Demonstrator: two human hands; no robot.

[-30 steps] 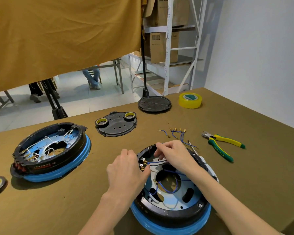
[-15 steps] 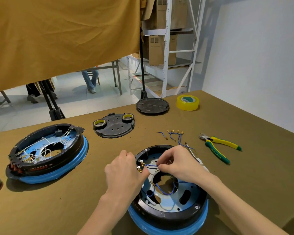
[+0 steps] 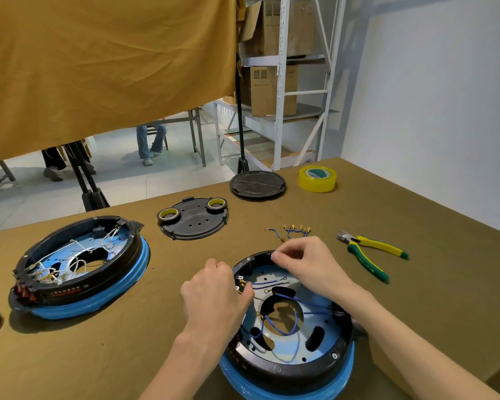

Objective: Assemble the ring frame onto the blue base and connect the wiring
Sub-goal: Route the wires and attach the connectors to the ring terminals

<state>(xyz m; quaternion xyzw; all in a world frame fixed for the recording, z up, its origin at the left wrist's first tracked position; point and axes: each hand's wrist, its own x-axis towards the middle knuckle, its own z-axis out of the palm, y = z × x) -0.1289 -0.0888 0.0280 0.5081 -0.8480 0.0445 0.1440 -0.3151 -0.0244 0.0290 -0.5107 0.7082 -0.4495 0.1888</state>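
Sitting on the olive-cloth table point(image 3: 416, 215), black ring frame point(image 3: 286, 368) on blue round base point(image 3: 286, 391); left hand point(image 3: 214, 295) fingers curled at terminals, right hand point(image 3: 306, 261) fingers pinching, held thing unclear; plier writing unreadable.

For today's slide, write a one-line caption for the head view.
Both hands, left hand and right hand, work on blue wires inside the black ring frame on its blue base.

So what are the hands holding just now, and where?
Left hand grips the black ring frame's left rim. Right hand is pinched over its far rim; what it holds cannot be told.
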